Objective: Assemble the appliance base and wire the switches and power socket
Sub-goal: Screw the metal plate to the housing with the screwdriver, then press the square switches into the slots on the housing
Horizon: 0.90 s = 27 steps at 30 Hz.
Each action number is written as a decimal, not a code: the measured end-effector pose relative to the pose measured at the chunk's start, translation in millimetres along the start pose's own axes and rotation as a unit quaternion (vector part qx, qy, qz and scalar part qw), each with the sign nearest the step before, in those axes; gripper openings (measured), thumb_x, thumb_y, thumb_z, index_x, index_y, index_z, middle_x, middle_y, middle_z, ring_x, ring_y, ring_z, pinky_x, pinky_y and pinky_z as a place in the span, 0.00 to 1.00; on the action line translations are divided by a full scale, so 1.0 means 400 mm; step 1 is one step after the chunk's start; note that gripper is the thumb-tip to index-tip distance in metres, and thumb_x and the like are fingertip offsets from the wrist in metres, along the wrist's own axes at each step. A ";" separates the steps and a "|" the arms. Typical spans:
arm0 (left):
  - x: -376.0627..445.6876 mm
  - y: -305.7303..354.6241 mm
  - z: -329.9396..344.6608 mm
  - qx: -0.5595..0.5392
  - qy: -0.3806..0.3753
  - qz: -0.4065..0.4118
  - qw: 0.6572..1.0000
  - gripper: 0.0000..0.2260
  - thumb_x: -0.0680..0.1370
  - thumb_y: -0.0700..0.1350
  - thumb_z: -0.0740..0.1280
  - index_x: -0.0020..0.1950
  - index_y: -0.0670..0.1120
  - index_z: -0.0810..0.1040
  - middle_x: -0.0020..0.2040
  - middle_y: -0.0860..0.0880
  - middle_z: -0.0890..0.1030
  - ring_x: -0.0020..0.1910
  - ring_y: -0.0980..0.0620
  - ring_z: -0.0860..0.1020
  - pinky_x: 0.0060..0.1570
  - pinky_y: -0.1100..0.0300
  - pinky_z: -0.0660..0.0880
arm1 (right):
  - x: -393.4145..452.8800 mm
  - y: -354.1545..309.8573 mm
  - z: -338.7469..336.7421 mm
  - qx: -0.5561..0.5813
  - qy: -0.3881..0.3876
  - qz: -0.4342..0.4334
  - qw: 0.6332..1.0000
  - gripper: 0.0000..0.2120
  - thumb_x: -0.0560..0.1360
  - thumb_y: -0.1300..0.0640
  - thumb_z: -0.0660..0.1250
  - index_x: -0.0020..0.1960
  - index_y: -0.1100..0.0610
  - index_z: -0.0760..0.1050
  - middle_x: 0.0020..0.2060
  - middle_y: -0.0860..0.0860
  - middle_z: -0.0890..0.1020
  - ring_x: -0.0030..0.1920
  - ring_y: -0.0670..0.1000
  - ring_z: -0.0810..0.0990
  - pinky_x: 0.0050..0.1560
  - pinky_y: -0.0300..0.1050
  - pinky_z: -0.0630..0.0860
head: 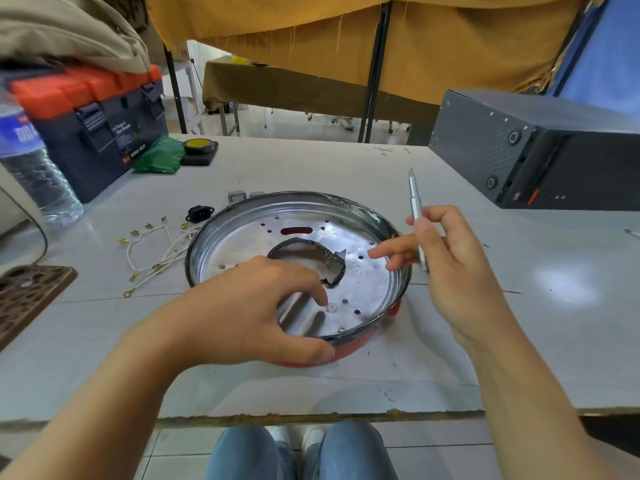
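The left hand [249, 306] grips the near rim of the round, shiny metal appliance base with red outer wall [374, 278], thumb outside, a fingertip pressing a small clear washer [331, 308] on its floor. The right hand [446, 268] hovers over the far right rim, pinching an upright silver screwdriver [415, 209], forefinger extended. Beyond the left hand lie white ring-terminal wires [156, 258] and a black power socket [198, 213]

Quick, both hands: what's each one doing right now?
Left hand: grips the rim of the appliance base, forefinger on a small washer.
Right hand: holds the silver screwdriver, forefinger extended.
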<state>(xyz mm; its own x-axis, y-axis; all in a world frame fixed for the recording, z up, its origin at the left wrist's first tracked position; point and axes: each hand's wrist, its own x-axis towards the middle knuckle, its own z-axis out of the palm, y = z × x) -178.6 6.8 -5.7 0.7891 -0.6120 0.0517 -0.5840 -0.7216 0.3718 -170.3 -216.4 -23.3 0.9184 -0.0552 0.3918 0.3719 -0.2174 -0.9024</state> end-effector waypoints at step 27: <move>-0.009 0.016 -0.169 -0.434 0.428 -0.051 0.791 0.13 0.80 0.46 0.60 0.40 0.49 0.81 0.32 0.52 0.81 0.30 0.54 0.77 0.34 0.61 0.75 | 0.011 -0.014 -0.031 0.102 0.052 0.085 0.990 0.10 0.76 0.56 0.66 0.56 0.49 0.79 0.50 0.44 0.82 0.37 0.35 0.77 0.44 0.36 0.69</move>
<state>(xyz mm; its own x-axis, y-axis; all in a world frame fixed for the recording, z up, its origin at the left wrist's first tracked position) -172.6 26.2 59.1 0.8803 0.1465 0.4512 -0.4518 -0.0310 0.8916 -169.8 -227.7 -14.4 0.9552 -0.1756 0.2382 0.2426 0.0037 -0.9701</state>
